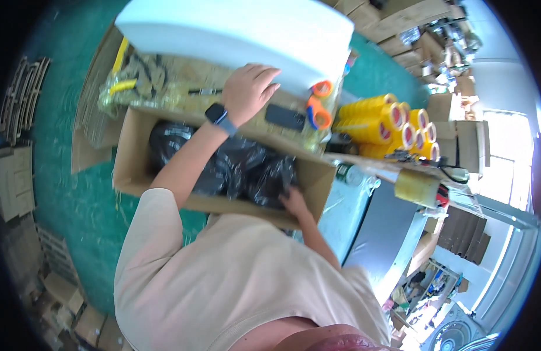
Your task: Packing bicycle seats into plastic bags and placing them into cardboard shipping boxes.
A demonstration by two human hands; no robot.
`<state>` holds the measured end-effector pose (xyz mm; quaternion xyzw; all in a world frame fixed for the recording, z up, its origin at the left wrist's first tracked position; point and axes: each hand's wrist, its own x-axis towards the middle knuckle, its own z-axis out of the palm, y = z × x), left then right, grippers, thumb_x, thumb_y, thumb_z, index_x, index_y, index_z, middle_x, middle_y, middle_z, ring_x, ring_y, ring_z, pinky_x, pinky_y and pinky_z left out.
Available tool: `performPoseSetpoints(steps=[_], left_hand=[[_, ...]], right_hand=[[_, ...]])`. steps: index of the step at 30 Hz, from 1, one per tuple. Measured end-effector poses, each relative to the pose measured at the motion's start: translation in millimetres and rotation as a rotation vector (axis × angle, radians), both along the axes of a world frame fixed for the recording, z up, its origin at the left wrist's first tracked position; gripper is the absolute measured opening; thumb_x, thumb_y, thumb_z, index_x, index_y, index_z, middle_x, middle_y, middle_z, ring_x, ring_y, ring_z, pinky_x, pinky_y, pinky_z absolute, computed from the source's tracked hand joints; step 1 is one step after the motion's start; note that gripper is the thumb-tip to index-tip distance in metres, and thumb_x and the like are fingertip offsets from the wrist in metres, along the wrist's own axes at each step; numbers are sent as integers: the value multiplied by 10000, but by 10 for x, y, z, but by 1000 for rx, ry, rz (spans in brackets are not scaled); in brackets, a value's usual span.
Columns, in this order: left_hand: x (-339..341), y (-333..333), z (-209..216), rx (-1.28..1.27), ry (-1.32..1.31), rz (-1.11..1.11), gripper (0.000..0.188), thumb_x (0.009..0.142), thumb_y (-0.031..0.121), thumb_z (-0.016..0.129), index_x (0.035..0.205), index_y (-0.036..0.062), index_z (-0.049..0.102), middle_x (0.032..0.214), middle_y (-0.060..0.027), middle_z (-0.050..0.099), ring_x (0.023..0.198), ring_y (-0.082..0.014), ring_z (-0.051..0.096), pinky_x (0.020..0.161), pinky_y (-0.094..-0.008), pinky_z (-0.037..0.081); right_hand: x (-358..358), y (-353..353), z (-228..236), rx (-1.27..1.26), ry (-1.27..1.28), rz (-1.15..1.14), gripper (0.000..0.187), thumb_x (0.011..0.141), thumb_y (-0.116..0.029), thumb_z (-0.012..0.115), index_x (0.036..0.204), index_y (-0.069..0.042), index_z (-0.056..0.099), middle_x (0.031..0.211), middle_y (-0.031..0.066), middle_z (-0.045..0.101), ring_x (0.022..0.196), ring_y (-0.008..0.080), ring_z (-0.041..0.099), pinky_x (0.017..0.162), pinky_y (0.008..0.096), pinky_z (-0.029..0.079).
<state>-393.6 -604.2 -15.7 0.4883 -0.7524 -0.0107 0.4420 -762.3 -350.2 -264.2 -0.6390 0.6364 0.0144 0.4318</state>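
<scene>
In front of me is a long open cardboard box [314, 181] with black plastic bags [241, 158] filling much of it. My left hand [250, 90], a watch on its wrist, reaches across the box. It hangs near the big white block or roll [235, 29], thumb apart from the fingers and nothing in it. Inside the box at the right end, my right hand [293, 202] has its fingers closed against a black plastic bag [270, 178]; some fingertips are hidden. A dark phone [285, 117] and orange-handled scissors [320, 108] lie beyond the box.
Stacked yellow tape rolls [381, 126] stand to the right, with a tape dispenser [422, 187] nearer me. A pen [206, 91] and crumpled clear plastic [115, 96] lie on the bench. Flat cardboard [95, 111] leans at the left, above a green floor [66, 193].
</scene>
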Motion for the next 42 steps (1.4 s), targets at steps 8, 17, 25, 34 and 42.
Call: performPoseSetpoints(steps=[8, 17, 25, 34, 42], left_hand=[[159, -1915, -404, 336, -507, -94, 186, 938, 290, 788, 1070, 164, 822, 1177, -54, 760, 1148, -277, 704, 966, -461, 586], [-45, -1750, -218, 67, -139, 43, 228, 1074, 272, 670, 993, 62, 713, 1185, -158, 661, 981, -394, 652, 833, -522, 542], [-948, 1845, -1372, 563, -323, -478, 148, 999, 206, 638, 1003, 66, 684, 1502, -204, 607, 1185, -445, 665, 987, -543, 559], [-1737, 3148, -3637, 1274, -845, -682, 598, 979, 478, 748, 1373, 33, 678, 1413, -260, 666, 1346, -445, 597, 1172, -507, 466], [-2731, 3235, -2781, 1098, -441, -598, 313, 1013, 254, 733, 1192, -2, 764, 1123, -210, 790, 1062, -334, 751, 982, -430, 578]], right_hand=[[29, 761, 1305, 5, -635, -1000, 460, 1065, -161, 705, 1462, 50, 605, 1191, 129, 755, 1003, 171, 743, 874, 316, 623], [-374, 1403, 1566, -202, -486, -1136, 388, 1084, -127, 679, 1419, 64, 635, 1137, 105, 767, 976, 148, 719, 866, 308, 586], [-732, 1908, 1530, -198, -549, -1259, 380, 1086, -114, 674, 1425, 54, 641, 1188, 112, 775, 1014, 159, 728, 889, 310, 586], [-1916, 2365, 1537, -393, -274, -589, 592, 983, -263, 742, 1511, -45, 587, 1259, 197, 749, 1103, 357, 743, 989, 461, 589], [-4076, 4276, 1526, -597, -37, -1141, 485, 954, -248, 755, 1386, -41, 681, 1155, 174, 803, 1003, 362, 782, 913, 448, 615]])
